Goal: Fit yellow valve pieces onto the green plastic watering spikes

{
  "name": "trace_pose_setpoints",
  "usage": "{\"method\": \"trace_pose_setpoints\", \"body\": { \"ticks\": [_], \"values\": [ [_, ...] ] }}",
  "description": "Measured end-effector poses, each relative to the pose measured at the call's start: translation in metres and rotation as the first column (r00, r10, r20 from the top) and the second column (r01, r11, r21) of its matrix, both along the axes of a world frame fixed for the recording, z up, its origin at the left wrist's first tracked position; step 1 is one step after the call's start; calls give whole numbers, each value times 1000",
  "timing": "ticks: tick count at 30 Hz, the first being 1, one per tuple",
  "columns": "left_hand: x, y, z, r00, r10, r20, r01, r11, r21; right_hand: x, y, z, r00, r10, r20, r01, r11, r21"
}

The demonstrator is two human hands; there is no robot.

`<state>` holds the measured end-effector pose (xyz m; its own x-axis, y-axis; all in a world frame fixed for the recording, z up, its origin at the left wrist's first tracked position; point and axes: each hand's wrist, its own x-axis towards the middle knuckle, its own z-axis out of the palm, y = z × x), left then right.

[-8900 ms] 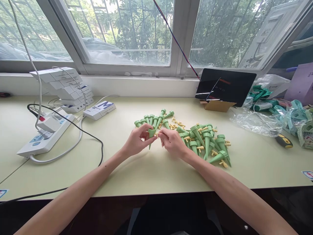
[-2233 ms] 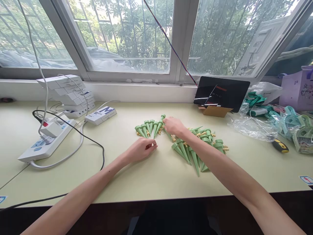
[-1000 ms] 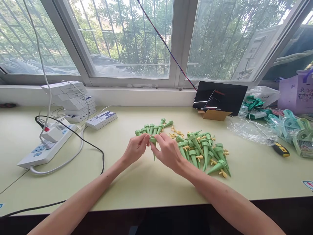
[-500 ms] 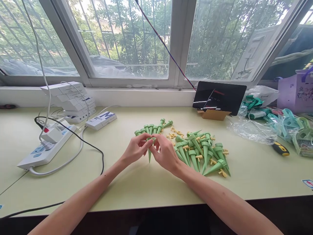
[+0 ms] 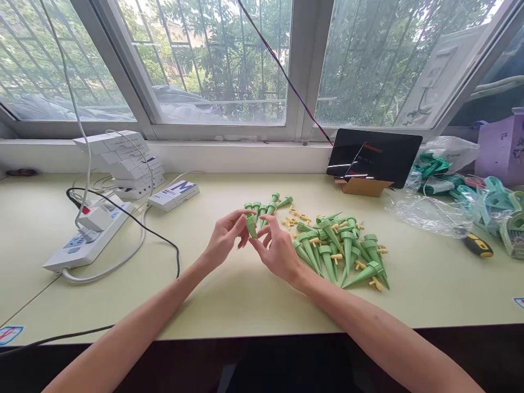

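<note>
Between my hands is a green plastic watering spike (image 5: 251, 226), held tilted with its wide end up and its lower part hidden by fingers. My left hand (image 5: 227, 233) pinches it near the wide end. My right hand (image 5: 277, 250) has thumb and fingers curled around its lower part from the right. Just behind them lies a small group of green watering spikes (image 5: 271, 208). To the right of my right hand is a larger heap of green spikes (image 5: 347, 245), mixed with small yellow valve pieces (image 5: 336, 256). More yellow pieces (image 5: 291, 221) lie loose between the groups.
At left are a white power strip (image 5: 88, 237), cables, stacked white boxes (image 5: 126, 164) and one separate box (image 5: 174, 195). A tablet (image 5: 374, 157) leans on a cardboard stand (image 5: 364, 187). Plastic wrap (image 5: 429, 215), clips (image 5: 485, 199) and a yellow-black tool (image 5: 478, 245) lie at right.
The spike hung point down below my hands; now it is tilted with its wide end showing. My right hand has shifted lower on it. The view has moved slightly.
</note>
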<state>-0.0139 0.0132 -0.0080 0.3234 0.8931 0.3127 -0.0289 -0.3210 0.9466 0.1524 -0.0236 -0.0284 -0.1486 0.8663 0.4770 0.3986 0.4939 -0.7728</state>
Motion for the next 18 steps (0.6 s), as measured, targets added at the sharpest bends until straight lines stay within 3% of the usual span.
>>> {"method": "trace_pose_setpoints", "body": {
  "ticks": [10, 18],
  "values": [
    [2, 1, 4, 997, -62, 52, 65, 997, -51, -1, -1, -1, 998, -7, -57, 6, 1000, -8],
    [3, 0, 4, 995, 53, -83, -53, 999, 4, -1, 0, 0, 997, -14, -80, 10, 999, -47]
  ]
}}
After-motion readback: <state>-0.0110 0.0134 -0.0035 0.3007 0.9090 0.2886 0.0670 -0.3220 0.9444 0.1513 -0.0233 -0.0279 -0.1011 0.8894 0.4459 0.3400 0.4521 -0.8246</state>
